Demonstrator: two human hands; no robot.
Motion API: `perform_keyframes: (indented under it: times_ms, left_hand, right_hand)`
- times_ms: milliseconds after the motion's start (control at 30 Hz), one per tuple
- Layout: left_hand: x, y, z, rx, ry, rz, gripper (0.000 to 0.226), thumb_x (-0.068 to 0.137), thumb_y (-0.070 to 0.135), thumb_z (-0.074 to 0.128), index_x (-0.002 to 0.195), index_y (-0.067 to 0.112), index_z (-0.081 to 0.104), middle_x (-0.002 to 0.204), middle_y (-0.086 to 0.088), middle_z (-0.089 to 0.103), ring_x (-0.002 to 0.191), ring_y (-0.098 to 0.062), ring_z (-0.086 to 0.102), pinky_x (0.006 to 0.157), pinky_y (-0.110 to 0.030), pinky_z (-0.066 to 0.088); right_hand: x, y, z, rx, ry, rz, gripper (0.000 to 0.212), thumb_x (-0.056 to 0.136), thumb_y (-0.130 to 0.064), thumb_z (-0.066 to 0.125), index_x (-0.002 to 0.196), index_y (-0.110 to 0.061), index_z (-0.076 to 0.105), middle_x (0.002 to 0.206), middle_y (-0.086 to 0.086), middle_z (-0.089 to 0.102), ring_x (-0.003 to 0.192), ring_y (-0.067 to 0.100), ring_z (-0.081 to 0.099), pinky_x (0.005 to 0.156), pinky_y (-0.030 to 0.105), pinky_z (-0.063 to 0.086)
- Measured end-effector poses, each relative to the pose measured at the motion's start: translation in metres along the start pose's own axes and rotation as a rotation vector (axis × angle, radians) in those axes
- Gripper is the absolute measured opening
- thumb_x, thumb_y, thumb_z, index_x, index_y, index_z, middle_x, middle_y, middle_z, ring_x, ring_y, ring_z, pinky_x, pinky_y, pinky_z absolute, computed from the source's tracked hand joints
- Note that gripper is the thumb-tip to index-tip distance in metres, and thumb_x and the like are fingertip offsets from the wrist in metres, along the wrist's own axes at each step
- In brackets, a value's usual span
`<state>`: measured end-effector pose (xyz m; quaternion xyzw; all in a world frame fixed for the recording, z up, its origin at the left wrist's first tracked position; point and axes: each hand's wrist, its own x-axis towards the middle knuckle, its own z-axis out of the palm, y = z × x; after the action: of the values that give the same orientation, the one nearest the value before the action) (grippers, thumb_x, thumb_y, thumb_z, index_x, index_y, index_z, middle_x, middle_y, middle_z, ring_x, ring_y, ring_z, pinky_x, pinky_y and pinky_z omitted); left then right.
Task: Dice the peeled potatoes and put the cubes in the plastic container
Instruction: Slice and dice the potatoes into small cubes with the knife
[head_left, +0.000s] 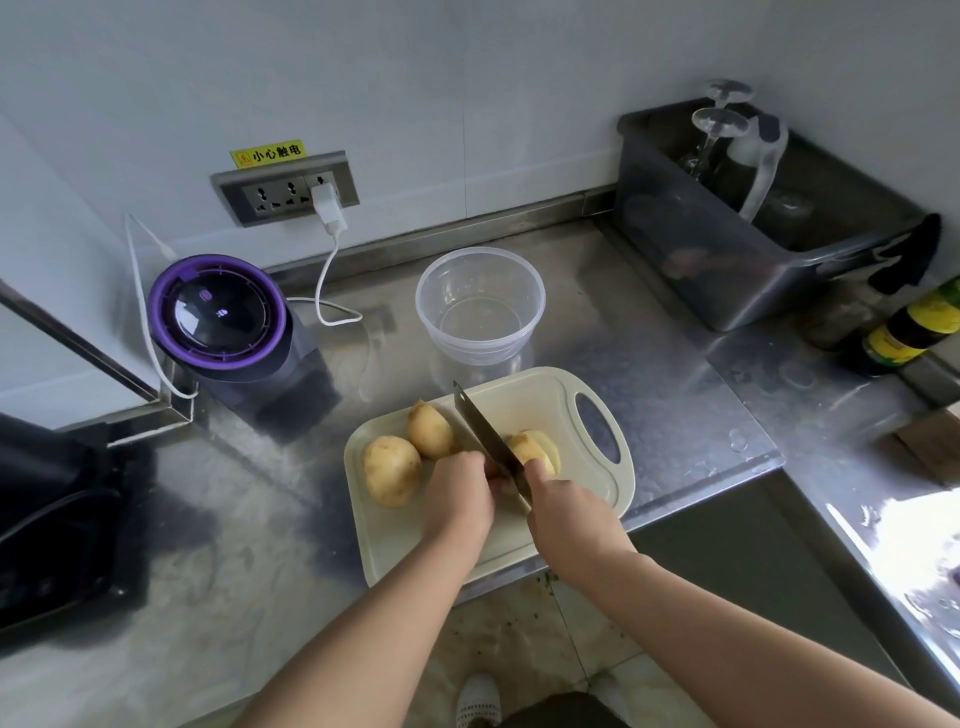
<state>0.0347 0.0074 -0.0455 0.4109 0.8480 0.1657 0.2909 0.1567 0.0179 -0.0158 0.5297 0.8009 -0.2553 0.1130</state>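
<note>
The right hand (563, 512) is clenching the handle of a dark-bladed kitchen knife (485, 434). The blade is slanting across a pale cream plastic cutting board (561, 395) with its tip pointing away from the person. A cut yellowish potato piece (537, 449) is lying just right of the blade, beside the right hand. The left hand (460, 488) is curling down just left of the blade. Its fingers are hiding whatever is under them, so I cannot tell whether it is holding anything. 2 more are lying just beside each other on the board's left part: the near whole yellow-brown potato (392, 470) and the far whole yellow-brown potato (430, 430). The clear round plastic container (480, 354) is standing upright on the stainless steel counter (675, 395), just behind the board.
</note>
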Motion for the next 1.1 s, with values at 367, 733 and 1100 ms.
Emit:
perform_keyframes:
  times_ms: [367, 733, 1100]
  left_hand:
    - [-0.004, 0.002, -0.005, 0.026, -0.050, 0.071, 0.016, 0.091, 0.021, 0.060, 0.079, 0.021, 0.070, 0.080, 0.003, 0.067, 0.077, -0.019, 0.058, 0.065, -0.022, 0.036]
    - [-0.003, -0.001, -0.004, 0.045, -0.031, 0.100, 0.015, 0.090, 0.023, 0.061, 0.090, 0.018, 0.076, 0.088, -0.001, 0.072, 0.086, -0.022, 0.066, 0.065, -0.024, 0.042]
    - [0.001, -0.002, -0.003, 0.011, -0.053, -0.023, 0.022, 0.090, 0.006, 0.043, 0.074, 0.011, 0.057, 0.083, -0.005, 0.058, 0.082, -0.024, 0.055, 0.065, -0.027, 0.034]
  right_hand:
    - [-0.006, -0.003, -0.003, -0.017, 0.073, -0.041, 0.037, 0.097, -0.004, 0.035, 0.129, -0.021, 0.027, 0.070, 0.001, 0.048, 0.065, 0.023, 0.060, 0.059, 0.034, 0.051]
    - [-0.007, -0.007, -0.005, 0.007, 0.037, -0.008, 0.037, 0.094, -0.001, 0.033, 0.124, -0.021, 0.025, 0.075, 0.004, 0.052, 0.071, 0.027, 0.064, 0.062, 0.037, 0.054]
    - [0.000, -0.011, 0.002, -0.021, -0.020, -0.012, 0.034, 0.092, 0.003, 0.036, 0.120, -0.017, 0.030, 0.071, 0.003, 0.047, 0.076, 0.028, 0.064, 0.068, 0.039, 0.053]
